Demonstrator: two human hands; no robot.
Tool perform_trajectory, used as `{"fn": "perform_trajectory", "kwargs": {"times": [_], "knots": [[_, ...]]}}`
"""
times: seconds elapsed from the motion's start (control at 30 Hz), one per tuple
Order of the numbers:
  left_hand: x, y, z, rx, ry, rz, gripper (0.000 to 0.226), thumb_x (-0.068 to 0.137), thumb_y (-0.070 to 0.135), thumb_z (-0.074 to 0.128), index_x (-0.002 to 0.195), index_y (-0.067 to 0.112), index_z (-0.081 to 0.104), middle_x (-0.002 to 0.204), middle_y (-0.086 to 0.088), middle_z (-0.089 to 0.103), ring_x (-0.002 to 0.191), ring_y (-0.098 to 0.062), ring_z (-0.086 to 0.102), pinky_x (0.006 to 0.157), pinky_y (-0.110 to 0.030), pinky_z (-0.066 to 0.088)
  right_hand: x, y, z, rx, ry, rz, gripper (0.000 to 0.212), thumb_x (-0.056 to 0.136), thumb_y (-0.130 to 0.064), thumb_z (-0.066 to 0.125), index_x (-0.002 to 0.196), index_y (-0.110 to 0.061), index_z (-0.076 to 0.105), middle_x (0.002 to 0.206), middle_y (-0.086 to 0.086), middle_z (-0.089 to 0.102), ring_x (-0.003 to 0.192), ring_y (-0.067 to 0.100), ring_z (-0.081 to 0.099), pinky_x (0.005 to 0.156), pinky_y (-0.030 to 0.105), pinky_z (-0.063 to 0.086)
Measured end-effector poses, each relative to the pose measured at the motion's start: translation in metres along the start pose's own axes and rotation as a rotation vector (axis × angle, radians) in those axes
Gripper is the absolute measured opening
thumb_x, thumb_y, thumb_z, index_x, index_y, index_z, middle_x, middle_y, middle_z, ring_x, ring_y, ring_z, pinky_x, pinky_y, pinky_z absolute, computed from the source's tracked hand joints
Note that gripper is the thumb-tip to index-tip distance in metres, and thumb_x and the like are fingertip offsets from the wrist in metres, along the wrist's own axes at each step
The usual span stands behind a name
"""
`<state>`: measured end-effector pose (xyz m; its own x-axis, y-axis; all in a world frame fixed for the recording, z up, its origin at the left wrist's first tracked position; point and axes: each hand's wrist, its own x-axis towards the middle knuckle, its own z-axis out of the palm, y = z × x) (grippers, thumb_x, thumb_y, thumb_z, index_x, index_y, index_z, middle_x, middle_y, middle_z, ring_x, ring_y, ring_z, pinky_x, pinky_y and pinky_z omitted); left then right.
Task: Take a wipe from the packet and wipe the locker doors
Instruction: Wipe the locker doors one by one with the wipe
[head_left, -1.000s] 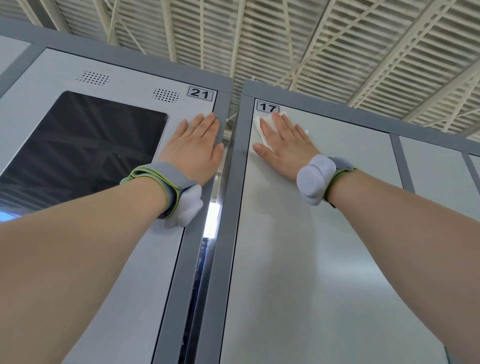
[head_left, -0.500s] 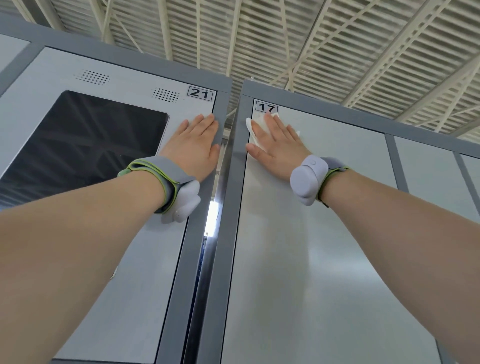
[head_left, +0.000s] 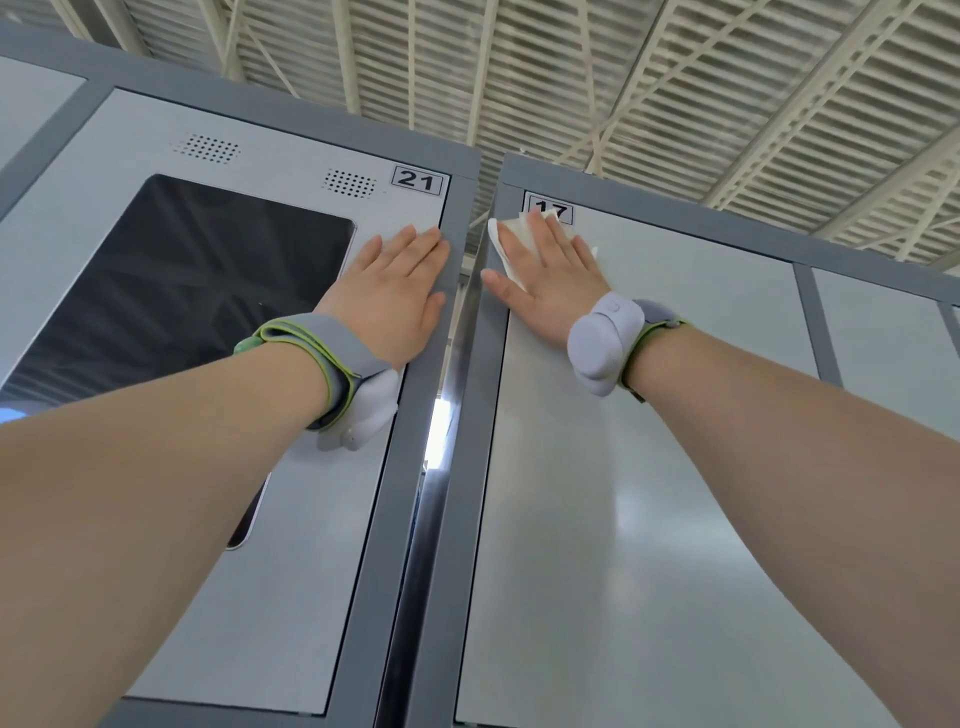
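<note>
Thin white wipe (head_left: 511, 239): likely limp, light. Right hand (head_left: 545, 280) presses it flat-fingered at eleven o'clock on the pale grey metal locker door (head_left: 649, 467). Left hand (head_left: 395, 301) lies flat, empty.

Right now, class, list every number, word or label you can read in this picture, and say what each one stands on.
"21": black-framed white label, top right corner of the pale grey locker door with the dark screen.
"17": matching label, top left corner of the plain pale grey locker door; its lower part is hidden by the white wipe and the right hand.
Nothing else bears readable text.
</note>
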<state>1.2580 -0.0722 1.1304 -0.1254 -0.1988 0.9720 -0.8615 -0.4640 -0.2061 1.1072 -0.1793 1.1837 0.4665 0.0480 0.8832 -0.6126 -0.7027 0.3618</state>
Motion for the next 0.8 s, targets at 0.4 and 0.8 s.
{"fn": "perform_trajectory", "kwargs": {"times": [0.4,0.8], "knots": [[-0.003,-0.002,0.0,-0.053,0.023,-0.02,0.056,0.102,0.028,0.025,0.149,0.003,0.013,0.158,-0.01,0.007,0.146,-0.024,0.002,0.115,-0.03,-0.004,0.035,-0.003,-0.002,0.011,0.031,0.107,0.066,0.094,-0.063,0.017,0.15,-0.033,0.002,0.159,0.008,-0.011,0.145,0.023,-0.013,0.117,0.04,-0.007],[-0.003,-0.006,-0.002,-0.187,0.043,-0.009,0.051,0.099,0.009,0.034,0.147,-0.001,0.018,0.157,-0.013,0.014,0.146,-0.027,0.008,0.116,-0.03,0.0,0.01,0.007,-0.003,0.046,-0.008,0.027,0.059,0.097,-0.056,0.017,0.15,-0.034,0.003,0.159,0.003,-0.01,0.145,0.018,-0.012,0.116,0.036,-0.008]]}}
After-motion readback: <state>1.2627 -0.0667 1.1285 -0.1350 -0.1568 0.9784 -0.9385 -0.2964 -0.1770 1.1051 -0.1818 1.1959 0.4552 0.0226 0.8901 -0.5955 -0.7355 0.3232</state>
